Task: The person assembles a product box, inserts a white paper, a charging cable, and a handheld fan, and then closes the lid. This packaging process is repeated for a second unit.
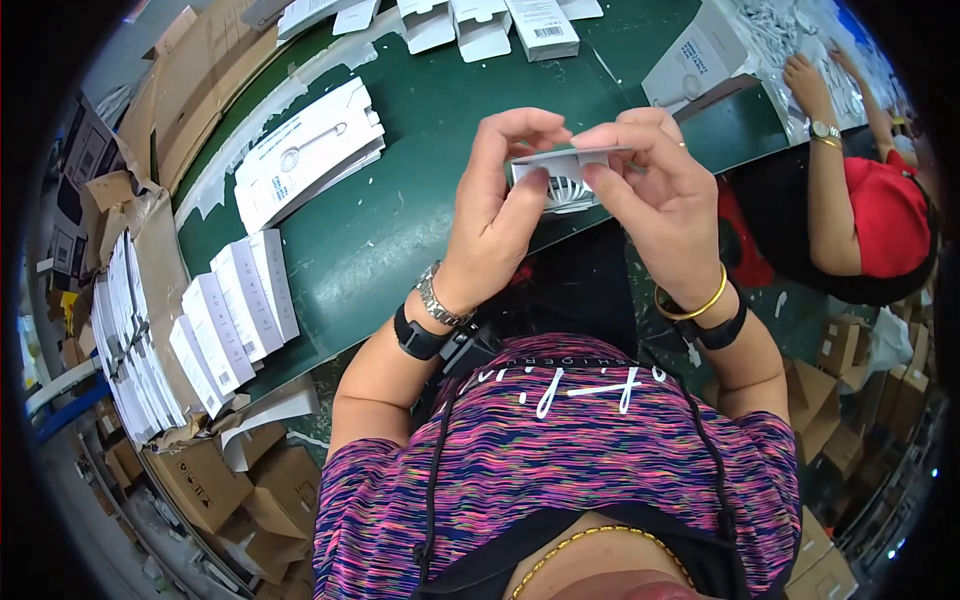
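Both my hands hold one small white cardboard packet (560,170) above the near edge of the green table (430,110). A coiled white cable (566,190) shows inside the packet. My left hand (495,205) grips the packet's left end, thumb underneath and fingers curled over the top. My right hand (655,190) pinches the packet's top flap from the right. A metal watch and a black band sit on my left wrist, a gold bangle and a black band on my right.
A stack of flat white cards (305,150) lies on the table to the left, and finished white boxes (240,305) stand in rows beside it. Open white boxes (480,25) line the far edge. Another person in a red top (885,215) works at the right. Brown cartons (200,480) crowd the floor.
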A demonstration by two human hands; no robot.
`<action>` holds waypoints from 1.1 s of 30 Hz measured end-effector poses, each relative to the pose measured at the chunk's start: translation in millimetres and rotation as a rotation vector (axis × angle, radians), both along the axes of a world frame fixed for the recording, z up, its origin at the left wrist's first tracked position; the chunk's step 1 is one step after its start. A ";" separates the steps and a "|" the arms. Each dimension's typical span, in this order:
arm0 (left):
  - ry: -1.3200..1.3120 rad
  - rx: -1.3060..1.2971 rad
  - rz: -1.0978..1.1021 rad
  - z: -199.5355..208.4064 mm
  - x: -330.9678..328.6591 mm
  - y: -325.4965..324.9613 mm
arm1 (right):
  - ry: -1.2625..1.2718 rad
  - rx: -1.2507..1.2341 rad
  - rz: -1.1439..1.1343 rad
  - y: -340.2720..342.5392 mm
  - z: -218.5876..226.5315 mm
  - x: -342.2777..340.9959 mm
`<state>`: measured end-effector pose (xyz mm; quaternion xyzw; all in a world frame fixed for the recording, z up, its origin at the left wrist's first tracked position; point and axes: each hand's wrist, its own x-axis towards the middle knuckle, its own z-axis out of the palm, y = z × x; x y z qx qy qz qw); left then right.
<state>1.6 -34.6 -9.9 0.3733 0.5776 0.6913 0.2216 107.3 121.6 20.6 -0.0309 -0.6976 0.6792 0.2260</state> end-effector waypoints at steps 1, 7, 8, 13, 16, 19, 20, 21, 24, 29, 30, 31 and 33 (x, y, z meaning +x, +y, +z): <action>0.018 0.044 0.032 1.4 3.1 3.1 | 0.079 0.080 -0.012 -0.6 1.2 2.0; 0.012 0.183 0.017 -2.3 1.8 4.5 | 0.003 0.095 0.136 12.5 19.8 20.5; 0.016 0.182 0.014 -2.9 1.8 4.2 | -0.004 0.069 0.109 7.4 21.7 20.4; 0.037 0.183 0.003 -6.0 0.3 4.9 | 0.114 0.193 -0.077 -5.5 3.8 20.2; 0.007 0.194 -0.016 -8.4 -2.1 4.2 | 0.189 0.281 -0.113 -3.7 -5.2 18.0; -0.063 0.216 -0.054 -9.3 -5.4 1.8 | 0.251 0.378 -0.138 -1.5 -11.3 16.2; -0.054 0.237 -0.061 -8.8 -7.9 0.6 | 0.278 0.433 -0.143 0.2 -12.4 15.4; -0.046 0.258 -0.068 -8.4 -10.3 -0.6 | 0.304 0.489 -0.147 1.5 -12.9 15.0; 0.059 0.327 -0.023 -8.2 -8.8 -2.7 | 0.303 0.498 -0.166 -0.7 -11.9 15.1; 0.324 0.355 0.106 -6.8 -0.7 -14.5 | 0.367 0.580 -0.173 4.1 -14.2 13.7; 0.363 0.324 0.119 -6.8 -1.7 -16.3 | 0.366 0.579 -0.170 5.0 -14.8 13.2; 0.361 0.322 0.121 -7.4 -3.6 -16.8 | 0.374 0.599 -0.167 6.0 -15.3 12.9; 0.483 0.311 0.166 -9.5 -8.8 -15.9 | 0.388 0.640 -0.162 7.7 -16.4 12.7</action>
